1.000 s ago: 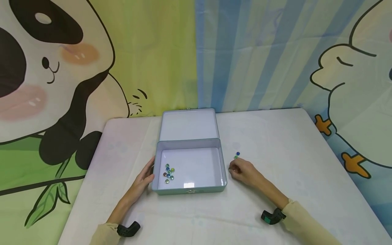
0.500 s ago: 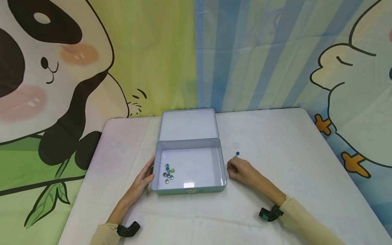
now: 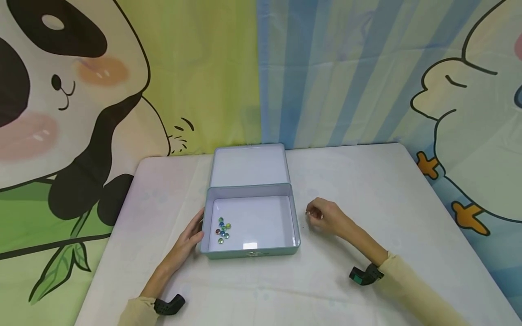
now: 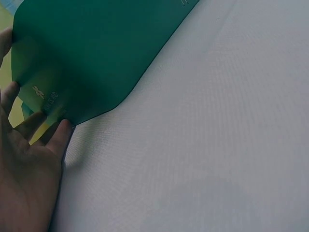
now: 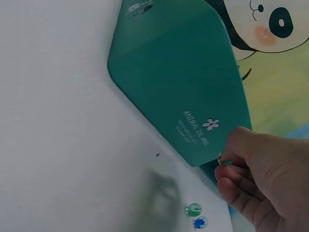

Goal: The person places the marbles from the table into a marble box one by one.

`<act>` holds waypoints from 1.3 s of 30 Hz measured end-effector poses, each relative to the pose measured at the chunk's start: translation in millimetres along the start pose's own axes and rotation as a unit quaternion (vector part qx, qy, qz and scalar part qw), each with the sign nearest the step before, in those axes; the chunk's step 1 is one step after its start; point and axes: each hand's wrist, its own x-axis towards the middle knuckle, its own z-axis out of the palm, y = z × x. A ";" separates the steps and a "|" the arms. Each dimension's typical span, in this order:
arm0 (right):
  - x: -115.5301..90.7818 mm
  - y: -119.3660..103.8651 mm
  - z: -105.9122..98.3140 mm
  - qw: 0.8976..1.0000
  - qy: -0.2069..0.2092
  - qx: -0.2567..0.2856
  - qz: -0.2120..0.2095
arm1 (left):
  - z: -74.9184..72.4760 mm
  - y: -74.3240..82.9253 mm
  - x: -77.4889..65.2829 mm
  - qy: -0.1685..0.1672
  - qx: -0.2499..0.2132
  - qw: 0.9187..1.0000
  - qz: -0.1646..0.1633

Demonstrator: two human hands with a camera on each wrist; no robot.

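Observation:
A green metal tin box [image 3: 250,254] lies with its lid opened back and several glass marbles [image 3: 223,233] grouped in its left part. My left hand [image 3: 182,246] rests along the box's left side; in the left wrist view its extended fingertips [image 4: 60,135] touch the green wall. To the right of the box, my right hand [image 3: 328,218] is raised above the table. Between its thumb and finger it pinches a small clear marble [image 5: 221,159] with coloured streaks. Below that hand, a green marble [image 5: 193,210] and a blue marble [image 5: 200,222] lie on the table, hidden in the head view.
The table [image 3: 253,294] has a white cloth. Behind it hangs a cartoon-printed backdrop [image 3: 204,68]. A tiny dark speck [image 5: 157,154] lies on the cloth right of the box. The upright lid [image 3: 249,166] stands at the box's back.
My right hand has risen off the table with the pinched marble and now covers the two loose marbles in the head view. The left hand stays at the box.

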 end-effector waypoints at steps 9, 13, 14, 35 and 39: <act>33.8 -18.4 -24.0 0.998 0.010 0.060 0.010 | -2.1 2.3 0.1 0.001 0.015 1.000 -0.005; 58.1 -37.7 -22.9 0.995 -0.012 0.096 0.015 | -2.8 2.2 0.3 0.001 0.006 1.000 0.001; 65.6 -42.8 -20.9 0.995 -0.022 0.102 0.010 | -2.9 2.1 0.4 0.001 0.003 1.000 0.003; 190.0 -102.9 86.6 0.958 -0.267 0.058 -0.089 | 1.4 1.1 0.1 -0.008 -0.003 1.000 -0.002; 196.1 -104.6 101.1 0.951 -0.297 0.039 -0.072 | -0.1 0.5 -0.9 -0.008 0.007 1.000 -0.004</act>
